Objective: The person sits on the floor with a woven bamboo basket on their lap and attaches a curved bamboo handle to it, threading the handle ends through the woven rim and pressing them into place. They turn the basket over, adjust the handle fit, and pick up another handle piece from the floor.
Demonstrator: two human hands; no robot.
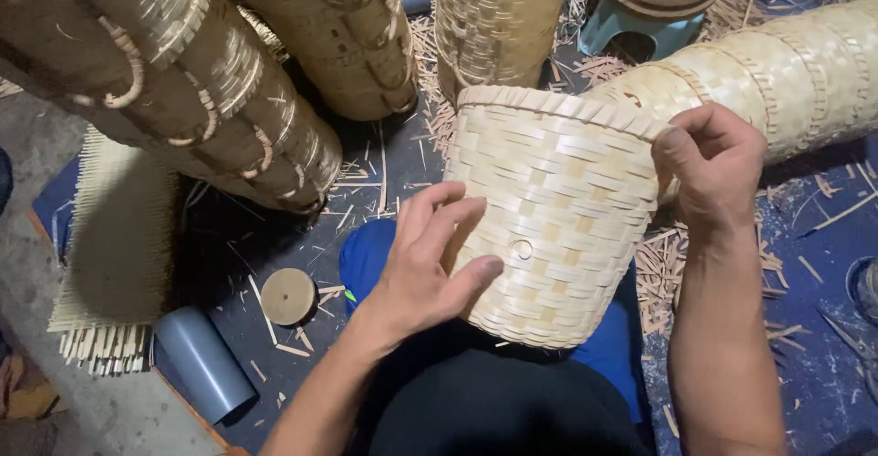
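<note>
The woven basket rests on the person's lap, left hand spread flat against its side, grip released, right hand pinching its rim, a wooden disc left of it.

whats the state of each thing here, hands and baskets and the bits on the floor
basket: on its side across the lap, held by both hands
left hand: open, fingers spread on the basket's side
right hand: pinching the basket's rim
stacked baskets: nested, lying tilted
grey tube: lying on the floor
wooden disc: flat on the floor
woven mat: flat, unfinished edge
</note>
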